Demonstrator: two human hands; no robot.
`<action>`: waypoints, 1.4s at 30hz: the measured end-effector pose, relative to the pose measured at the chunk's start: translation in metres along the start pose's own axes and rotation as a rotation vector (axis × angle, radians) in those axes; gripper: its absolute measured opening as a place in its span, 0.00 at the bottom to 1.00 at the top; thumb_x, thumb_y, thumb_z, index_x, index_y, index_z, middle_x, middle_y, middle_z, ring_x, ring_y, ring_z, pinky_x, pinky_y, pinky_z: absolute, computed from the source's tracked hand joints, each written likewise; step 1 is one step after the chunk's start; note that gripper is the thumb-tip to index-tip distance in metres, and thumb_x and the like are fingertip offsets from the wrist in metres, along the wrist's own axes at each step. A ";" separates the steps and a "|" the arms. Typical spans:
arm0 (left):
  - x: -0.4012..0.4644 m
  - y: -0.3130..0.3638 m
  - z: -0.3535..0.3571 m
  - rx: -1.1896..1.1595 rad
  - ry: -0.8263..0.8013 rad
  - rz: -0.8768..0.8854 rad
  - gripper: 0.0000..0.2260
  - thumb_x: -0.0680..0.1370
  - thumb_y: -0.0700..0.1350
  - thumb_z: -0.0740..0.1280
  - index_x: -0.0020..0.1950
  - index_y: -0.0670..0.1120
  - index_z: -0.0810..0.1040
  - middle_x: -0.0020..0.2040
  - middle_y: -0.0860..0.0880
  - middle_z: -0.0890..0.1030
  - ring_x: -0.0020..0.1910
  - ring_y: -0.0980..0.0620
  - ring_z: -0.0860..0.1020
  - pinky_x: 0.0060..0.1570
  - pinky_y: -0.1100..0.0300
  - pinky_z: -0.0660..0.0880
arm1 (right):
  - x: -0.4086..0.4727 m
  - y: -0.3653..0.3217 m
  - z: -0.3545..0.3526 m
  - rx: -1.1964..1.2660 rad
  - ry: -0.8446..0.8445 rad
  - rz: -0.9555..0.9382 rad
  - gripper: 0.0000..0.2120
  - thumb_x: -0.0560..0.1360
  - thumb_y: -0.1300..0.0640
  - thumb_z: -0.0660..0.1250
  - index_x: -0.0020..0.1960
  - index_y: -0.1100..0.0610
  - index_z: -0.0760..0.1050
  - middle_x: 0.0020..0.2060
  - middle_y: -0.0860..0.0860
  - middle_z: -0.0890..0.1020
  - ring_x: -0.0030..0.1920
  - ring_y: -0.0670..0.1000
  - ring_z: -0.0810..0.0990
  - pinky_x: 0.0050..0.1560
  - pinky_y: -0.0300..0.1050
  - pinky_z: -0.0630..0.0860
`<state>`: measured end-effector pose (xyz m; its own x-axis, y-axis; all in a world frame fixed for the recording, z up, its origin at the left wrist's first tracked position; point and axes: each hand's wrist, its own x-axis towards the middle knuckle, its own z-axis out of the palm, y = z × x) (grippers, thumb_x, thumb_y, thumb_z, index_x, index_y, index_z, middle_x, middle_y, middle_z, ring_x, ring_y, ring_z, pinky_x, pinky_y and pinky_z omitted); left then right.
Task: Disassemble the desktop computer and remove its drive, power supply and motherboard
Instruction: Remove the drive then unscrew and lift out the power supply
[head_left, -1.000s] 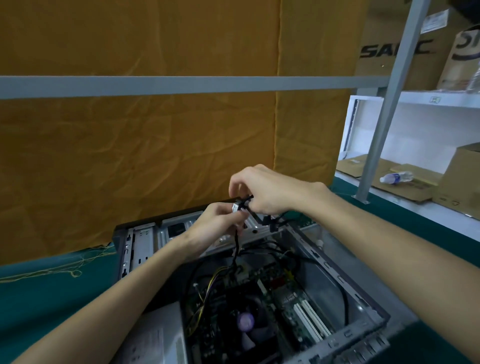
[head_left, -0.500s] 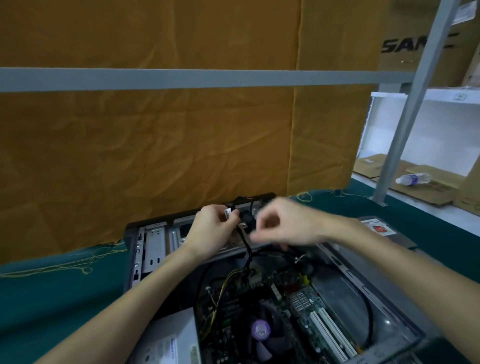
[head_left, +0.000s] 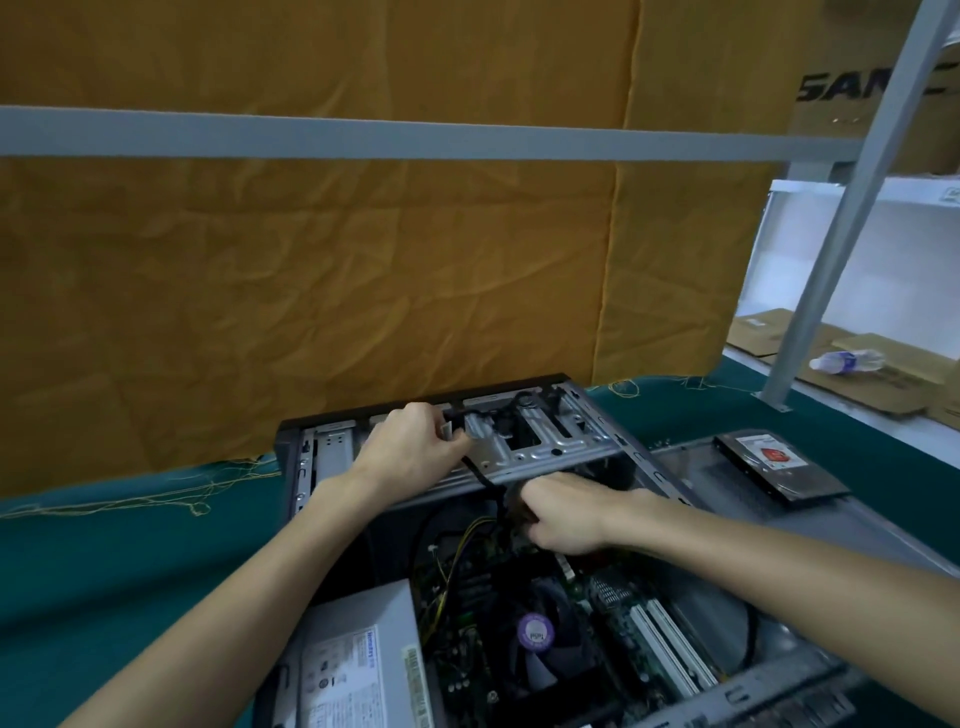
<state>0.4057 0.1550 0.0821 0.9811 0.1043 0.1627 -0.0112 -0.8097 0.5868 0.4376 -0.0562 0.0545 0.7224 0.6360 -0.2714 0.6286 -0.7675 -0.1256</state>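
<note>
Head view: open case (head_left: 670, 467) lies on the green tabletop (head_left: 130, 561), a removed drive (head_left: 779, 470) resting on its side panel. Left hand (head_left: 410, 457) pinches a black cable (head_left: 480, 475) at the drive cage (head_left: 550, 441); right hand (head_left: 563, 522), half a second ago level with it, now reaches lower, fingers curled on cabling over the motherboard (head_left: 613, 603). A box (head_left: 852, 78) reads "SAN".

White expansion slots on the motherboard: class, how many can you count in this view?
2. Both white slots lie side by side on the motherboard, right of the fan, running toward the case's near right corner. More may be hidden under the right hand or cables.
</note>
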 end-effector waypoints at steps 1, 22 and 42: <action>-0.001 -0.001 0.001 -0.014 0.007 0.014 0.17 0.79 0.53 0.66 0.35 0.46 0.68 0.26 0.51 0.70 0.25 0.49 0.67 0.30 0.56 0.64 | 0.001 0.001 0.003 0.009 0.022 0.009 0.14 0.78 0.60 0.66 0.36 0.56 0.65 0.32 0.52 0.71 0.30 0.53 0.69 0.30 0.48 0.62; -0.005 0.002 0.017 0.158 0.171 0.045 0.17 0.84 0.55 0.57 0.40 0.46 0.69 0.36 0.46 0.76 0.35 0.45 0.74 0.33 0.52 0.64 | 0.015 -0.002 0.021 0.015 0.000 0.059 0.16 0.82 0.49 0.66 0.65 0.56 0.74 0.52 0.56 0.80 0.35 0.51 0.71 0.34 0.44 0.65; -0.008 0.002 0.019 0.214 0.178 0.057 0.17 0.85 0.55 0.53 0.39 0.49 0.65 0.34 0.50 0.73 0.31 0.52 0.67 0.42 0.50 0.63 | 0.015 -0.012 0.029 -0.191 0.091 0.030 0.09 0.80 0.56 0.65 0.56 0.59 0.79 0.53 0.59 0.83 0.51 0.61 0.82 0.48 0.47 0.76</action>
<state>0.4019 0.1421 0.0669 0.9305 0.1393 0.3389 -0.0063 -0.9187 0.3950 0.4324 -0.0404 0.0242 0.7590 0.6247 -0.1836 0.6437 -0.7624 0.0669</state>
